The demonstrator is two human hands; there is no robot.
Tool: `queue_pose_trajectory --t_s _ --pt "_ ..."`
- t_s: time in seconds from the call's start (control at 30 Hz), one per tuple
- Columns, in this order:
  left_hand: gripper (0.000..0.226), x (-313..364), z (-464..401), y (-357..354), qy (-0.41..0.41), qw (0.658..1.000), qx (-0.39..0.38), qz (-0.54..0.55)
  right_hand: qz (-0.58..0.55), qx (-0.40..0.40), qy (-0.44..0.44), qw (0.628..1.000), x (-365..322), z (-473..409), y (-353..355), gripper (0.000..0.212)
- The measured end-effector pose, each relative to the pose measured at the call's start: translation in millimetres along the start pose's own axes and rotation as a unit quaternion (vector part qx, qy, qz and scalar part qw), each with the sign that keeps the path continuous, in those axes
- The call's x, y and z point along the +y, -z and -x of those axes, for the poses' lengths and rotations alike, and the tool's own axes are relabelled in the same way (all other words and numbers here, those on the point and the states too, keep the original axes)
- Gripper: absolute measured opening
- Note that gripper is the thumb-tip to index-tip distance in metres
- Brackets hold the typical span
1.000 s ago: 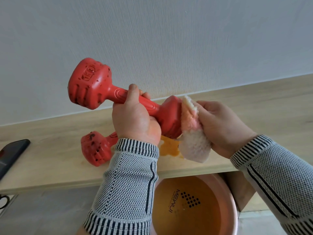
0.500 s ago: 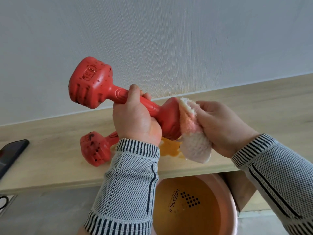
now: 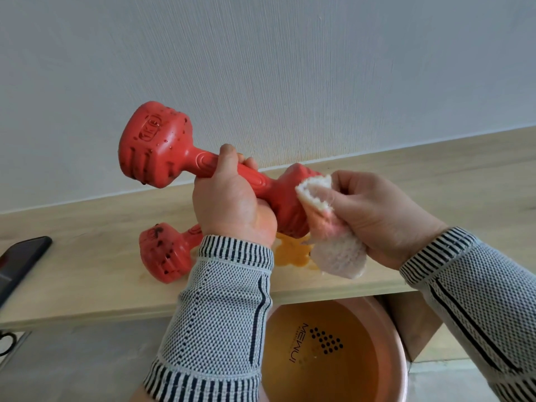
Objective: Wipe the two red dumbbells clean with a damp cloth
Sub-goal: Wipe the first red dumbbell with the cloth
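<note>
My left hand (image 3: pixel 229 204) grips the handle of a red dumbbell (image 3: pixel 156 146) held in the air, its far head speckled with dark spots. My right hand (image 3: pixel 380 216) holds a pink and white fluffy cloth (image 3: pixel 327 227) pressed against the dumbbell's near head. A second red dumbbell (image 3: pixel 162 253), also spotted, lies on the wooden shelf (image 3: pixel 87 271) behind my left wrist, partly hidden by it.
An orange puddle (image 3: pixel 290 253) sits on the shelf under the raised dumbbell. A pink basin (image 3: pixel 388 323) with orange-tinted water stands below the shelf edge. A dark phone (image 3: pixel 20 262) lies at the shelf's left end. A white wall rises behind.
The cloth in my right hand has slid up over the near head's right side. The raised dumbbell has turned slightly in my left hand.
</note>
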State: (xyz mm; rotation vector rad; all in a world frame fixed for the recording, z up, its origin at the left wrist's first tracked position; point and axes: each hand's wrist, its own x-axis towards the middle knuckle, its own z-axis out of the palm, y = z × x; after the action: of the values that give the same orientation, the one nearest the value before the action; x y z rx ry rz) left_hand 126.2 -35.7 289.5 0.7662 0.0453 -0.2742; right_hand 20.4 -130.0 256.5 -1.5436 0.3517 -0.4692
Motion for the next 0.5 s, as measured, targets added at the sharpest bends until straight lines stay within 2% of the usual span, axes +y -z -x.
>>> queue_pose_trajectory --t_s 0.07,0.13,0.23,0.33,0.43,0.5 --pt "0.010 1.3 1.9 -0.2 0.007 1.000 0.008 0.001 -0.004 -0.018 -0.010 1.000 -0.3 0.3 3.2 0.044" --pt "0.011 4.7 4.0 -0.5 0.024 0.999 0.011 0.037 -0.100 -0.035 -0.026 0.994 -3.4 0.8 5.2 0.027" --pt "0.008 10.0 7.0 0.1 0.055 0.995 -0.013 0.082 -0.180 -0.021 -0.046 0.982 -7.2 -0.6 9.3 0.029" --pt "0.014 9.3 8.7 2.3 0.053 0.997 -0.046 0.043 -0.203 0.019 -0.042 0.978 -8.8 -2.4 12.7 0.031" --pt "0.016 4.0 10.2 3.8 0.017 0.994 -0.109 -0.009 -0.216 0.049 -0.030 0.975 -10.1 -3.8 16.5 0.020" --pt "0.016 0.7 10.6 2.5 -0.014 0.988 -0.146 -0.039 -0.210 0.057 -0.018 0.976 -9.2 -3.2 18.7 0.020"
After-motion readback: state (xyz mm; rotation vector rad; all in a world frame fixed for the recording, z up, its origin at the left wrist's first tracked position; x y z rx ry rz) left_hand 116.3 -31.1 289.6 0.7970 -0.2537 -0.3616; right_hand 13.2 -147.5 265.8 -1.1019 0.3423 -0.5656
